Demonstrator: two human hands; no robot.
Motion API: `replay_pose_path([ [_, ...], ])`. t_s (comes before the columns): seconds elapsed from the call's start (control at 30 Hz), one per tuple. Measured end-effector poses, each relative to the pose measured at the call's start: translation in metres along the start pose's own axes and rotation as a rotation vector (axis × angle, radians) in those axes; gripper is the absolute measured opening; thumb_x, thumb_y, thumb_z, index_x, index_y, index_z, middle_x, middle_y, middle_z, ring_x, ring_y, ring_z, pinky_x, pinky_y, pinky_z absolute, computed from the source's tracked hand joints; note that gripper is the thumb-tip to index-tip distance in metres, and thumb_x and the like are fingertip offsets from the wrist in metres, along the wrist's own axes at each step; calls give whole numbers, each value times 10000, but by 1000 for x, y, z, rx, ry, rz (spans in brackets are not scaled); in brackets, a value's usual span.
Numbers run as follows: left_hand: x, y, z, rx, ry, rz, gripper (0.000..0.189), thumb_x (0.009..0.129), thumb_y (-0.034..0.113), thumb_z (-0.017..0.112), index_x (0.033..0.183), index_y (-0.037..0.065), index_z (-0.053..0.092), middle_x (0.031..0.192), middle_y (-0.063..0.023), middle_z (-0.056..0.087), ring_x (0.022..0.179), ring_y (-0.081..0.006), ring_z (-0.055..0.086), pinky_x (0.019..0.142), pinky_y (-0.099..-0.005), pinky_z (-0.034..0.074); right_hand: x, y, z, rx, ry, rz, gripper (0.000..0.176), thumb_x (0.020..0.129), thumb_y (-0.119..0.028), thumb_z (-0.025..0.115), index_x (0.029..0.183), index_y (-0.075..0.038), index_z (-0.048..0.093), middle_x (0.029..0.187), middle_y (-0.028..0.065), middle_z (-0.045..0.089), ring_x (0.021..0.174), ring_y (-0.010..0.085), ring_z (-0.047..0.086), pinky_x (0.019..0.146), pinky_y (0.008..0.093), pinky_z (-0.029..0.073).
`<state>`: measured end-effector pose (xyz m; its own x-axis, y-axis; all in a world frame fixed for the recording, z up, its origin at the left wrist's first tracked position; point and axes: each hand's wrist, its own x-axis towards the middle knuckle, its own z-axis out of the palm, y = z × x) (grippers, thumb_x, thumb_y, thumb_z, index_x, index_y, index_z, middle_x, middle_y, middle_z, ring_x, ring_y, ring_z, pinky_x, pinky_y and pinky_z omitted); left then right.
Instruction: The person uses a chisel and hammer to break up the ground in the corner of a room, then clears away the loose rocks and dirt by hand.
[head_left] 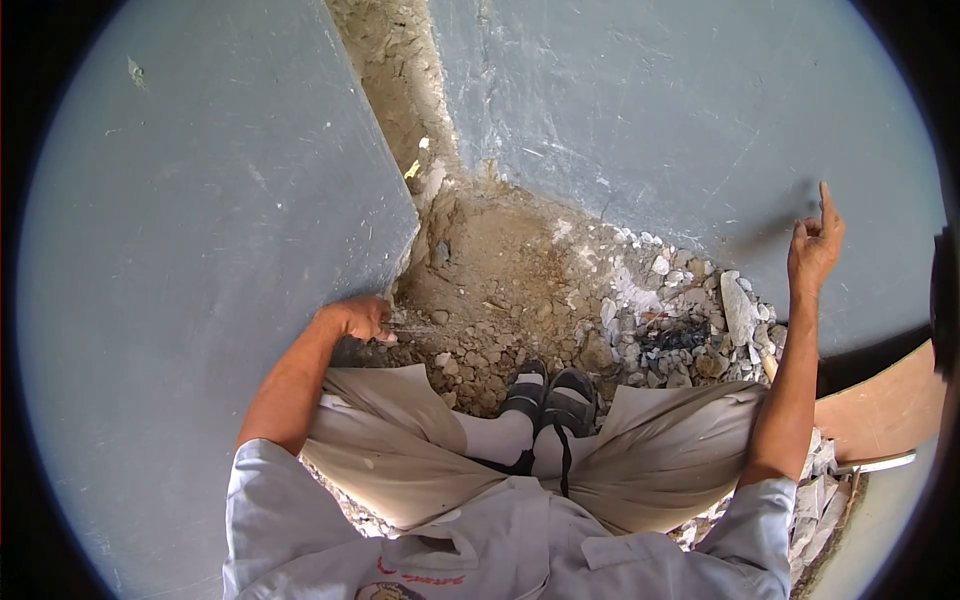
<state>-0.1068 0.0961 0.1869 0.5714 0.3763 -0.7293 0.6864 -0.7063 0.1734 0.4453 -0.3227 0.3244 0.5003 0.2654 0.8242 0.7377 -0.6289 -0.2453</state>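
My left hand (365, 318) is closed beside the lower corner of the left grey panel (230, 190). A thin, pale strand-like thing (412, 328) shows at its fingertips, too faint to name, and the fingers partly hide what they grip. My right hand (818, 245) is raised in front of the right grey panel (680, 100). Its index finger stretches upward while the other fingers are bent, and nothing shows in it. Both panels have scratches and pale specks.
Between the panels lies bare brown soil (500, 240). Broken stones (700, 330) lie ahead of my sandalled feet (545, 400), with a dark charred patch (680, 338) among them. A curved brown board (885, 395) stands at right, near rubble (820, 500).
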Motion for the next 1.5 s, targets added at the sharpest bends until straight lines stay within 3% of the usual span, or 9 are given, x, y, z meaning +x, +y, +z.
replay_pose_path([
  [0.13,1,-3,2,0,29,27,555,821,457,747,1108,-6,644,1081,-205,670,1024,-356,634,867,-451,487,-4,-4,7,160,14,81,793,759,140,625,1449,-228,490,1246,114,618,715,99,626,749,270,537],
  [0.27,0,-1,0,-19,-4,14,572,829,464,737,1134,-11,639,1109,-204,667,1048,-358,630,886,-452,484,-2,-11,1,191,-27,140,779,771,120,637,1457,-212,474,1315,134,615,753,88,646,762,265,543],
  [0.37,-1,2,-3,-23,-39,-2,713,833,465,753,1336,7,541,1050,-208,702,1007,-297,674,868,-426,491,-2,-14,-2,172,-37,169,775,777,106,642,1461,-213,467,1314,128,621,758,82,649,767,262,544],
  [0.67,1,-1,0,52,36,71,691,840,425,756,1337,-3,539,934,-190,709,856,-267,693,824,-411,500,-1,-24,-8,187,-42,176,764,795,77,657,1469,-220,453,1339,111,616,764,78,661,757,253,546],
  [0.97,-2,5,-4,-32,-28,-17,697,826,423,765,1321,-17,548,1011,-208,696,847,-271,690,819,-417,503,-1,-26,-9,198,-48,182,778,797,81,661,1476,-232,445,1348,103,614,758,68,649,750,251,544],
  [1.07,-4,7,-7,-12,-68,-19,639,851,476,713,1238,-19,593,1213,-221,630,1154,-378,589,972,-443,462,-1,-31,-10,207,-48,175,781,791,90,656,1474,-226,447,1344,109,616,752,77,648,740,257,545],
  [1.13,-3,3,-5,30,-24,-6,656,845,494,712,1247,-10,590,1225,-223,621,1166,-380,580,981,-447,455,0,-24,-8,192,-60,179,787,784,97,654,1472,-224,448,1337,110,621,748,86,648,732,261,546],
  [1.27,-3,4,-5,21,-27,15,704,829,528,715,1272,-2,577,1252,-230,604,1200,-386,559,1005,-453,440,-1,-15,-2,356,-25,123,576,882,-25,623,1432,-136,496,1265,113,661,782,129,693,727,278,547],
  [1.5,-7,16,-10,-3,-78,-72,777,823,534,724,1338,-16,533,1337,-240,558,1262,-393,517,1050,-431,417,-2,-15,-5,282,-125,210,263,985,-186,583,1173,-20,662,1015,105,722,795,166,708,731,288,543],
])
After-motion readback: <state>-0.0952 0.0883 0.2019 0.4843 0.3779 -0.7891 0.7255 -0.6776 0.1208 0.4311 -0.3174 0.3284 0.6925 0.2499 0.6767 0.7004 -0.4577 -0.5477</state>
